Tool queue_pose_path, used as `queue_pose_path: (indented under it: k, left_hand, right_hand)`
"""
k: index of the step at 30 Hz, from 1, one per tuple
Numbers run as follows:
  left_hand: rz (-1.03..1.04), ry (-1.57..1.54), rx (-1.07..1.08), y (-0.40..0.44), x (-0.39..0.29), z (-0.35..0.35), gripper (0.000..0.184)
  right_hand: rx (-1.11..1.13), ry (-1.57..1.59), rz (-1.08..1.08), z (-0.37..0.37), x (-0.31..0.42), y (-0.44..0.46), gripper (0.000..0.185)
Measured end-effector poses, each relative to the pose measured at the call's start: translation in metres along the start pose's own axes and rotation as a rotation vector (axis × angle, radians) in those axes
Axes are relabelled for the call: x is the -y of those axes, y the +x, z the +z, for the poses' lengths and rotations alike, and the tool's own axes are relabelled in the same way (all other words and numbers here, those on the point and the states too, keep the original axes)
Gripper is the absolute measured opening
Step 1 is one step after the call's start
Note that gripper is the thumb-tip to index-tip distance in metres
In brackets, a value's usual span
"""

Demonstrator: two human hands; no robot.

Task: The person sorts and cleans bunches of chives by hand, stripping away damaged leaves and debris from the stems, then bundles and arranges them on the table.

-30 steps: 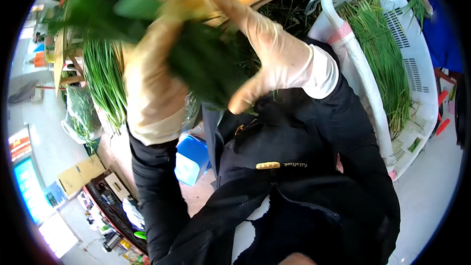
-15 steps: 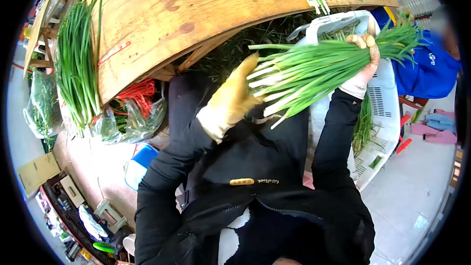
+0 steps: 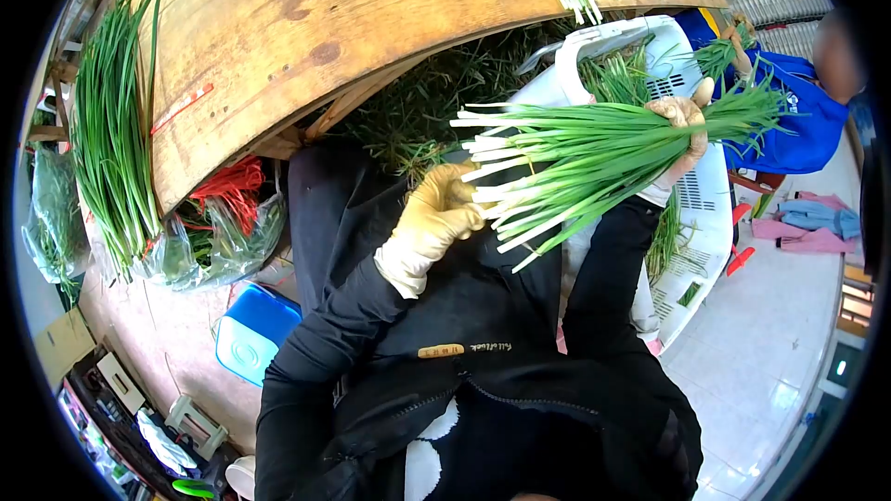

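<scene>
Right hand (image 3: 682,125): fingers wrapped round the leafy part of the bunch (image 3: 580,162), clamped on it. The bunch spans the gap between the two hands, its white ends (image 3: 497,193) fanned out at the left fingers. Left hand (image 3: 434,218), in a pale glove: fingers curled, thumb close to forefinger, right at the white ends; cannot tell whether they pinch a stalk.

Handling, as judged: work in hand appears to centre on the white ends. Right grip should be firm enough that stalks do not slip, gentle enough not to bruise leaves. Held this far from the ends, stalks splay; a grip nearer the middle would likely control them better. Left fingertips best work lightly, few stalks at a time, as thin stems may snap.

Below the right fingers: crate (image 3: 710,227), with more greens; leaves could catch on it. Ahead of the left fingers: table (image 3: 371,0). Off to their left: red ties (image 3: 239,195). Past the right fingers: a co-worker's blue sleeve (image 3: 789,125).
</scene>
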State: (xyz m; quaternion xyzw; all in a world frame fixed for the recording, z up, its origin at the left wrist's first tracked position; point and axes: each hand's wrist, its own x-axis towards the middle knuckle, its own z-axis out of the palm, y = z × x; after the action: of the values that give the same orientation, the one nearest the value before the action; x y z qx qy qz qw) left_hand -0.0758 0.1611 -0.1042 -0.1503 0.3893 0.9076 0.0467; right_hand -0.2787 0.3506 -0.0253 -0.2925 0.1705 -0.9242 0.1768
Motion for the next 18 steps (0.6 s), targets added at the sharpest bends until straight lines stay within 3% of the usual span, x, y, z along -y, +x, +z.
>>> queue_pose_path:
  k: [3, 4, 6, 7, 8, 10, 12, 14, 16, 18]
  left_hand:
    - [-0.178, 0.082, -0.048, -0.004, -0.007, -0.01, 0.016]
    - [-0.183, 0.082, -0.049, -0.005, -0.005, -0.012, 0.016]
    - [-0.098, -0.279, 0.08, -0.009, -0.004, -0.012, 0.027]
    - [-0.176, -0.208, 0.12, -0.009, -0.008, -0.012, 0.038]
    - [-0.177, -0.205, 0.118, -0.013, -0.013, -0.009, 0.038]
    - [-0.056, -0.075, 0.115, -0.021, -0.019, -0.006, 0.052]
    - [-0.058, 0.005, 0.102, -0.018, -0.01, -0.007, 0.06]
    - [0.337, 0.52, -0.121, -0.013, 0.001, 0.001, 0.062]
    - [0.665, 0.868, -0.211, -0.001, 0.005, -0.004, 0.061]
    - [0.473, 0.698, -0.203, -0.002, 0.005, -0.005, 0.053]
  right_hand:
    - [-0.022, -0.053, -0.05, 0.0, 0.001, -0.003, 0.039]
    - [-0.039, -0.095, -0.045, 0.001, 0.002, -0.004, 0.043]
    - [0.03, -0.045, -0.029, 0.005, 0.0, -0.003, 0.048]
    - [0.029, -0.043, -0.029, 0.003, 0.001, -0.003, 0.048]
    - [0.101, -0.045, -0.023, 0.002, 0.002, -0.003, 0.046]
    - [0.169, -0.047, -0.018, 0.002, 0.003, -0.006, 0.045]
    - [0.029, -0.219, -0.111, 0.011, 0.0, -0.009, 0.047]
    - [0.018, -0.175, -0.061, 0.015, -0.003, -0.009, 0.049]
    - [-0.059, -0.308, -0.124, 0.026, -0.01, -0.012, 0.028]
    - [-0.117, -0.192, -0.117, 0.03, -0.012, -0.015, 0.021]
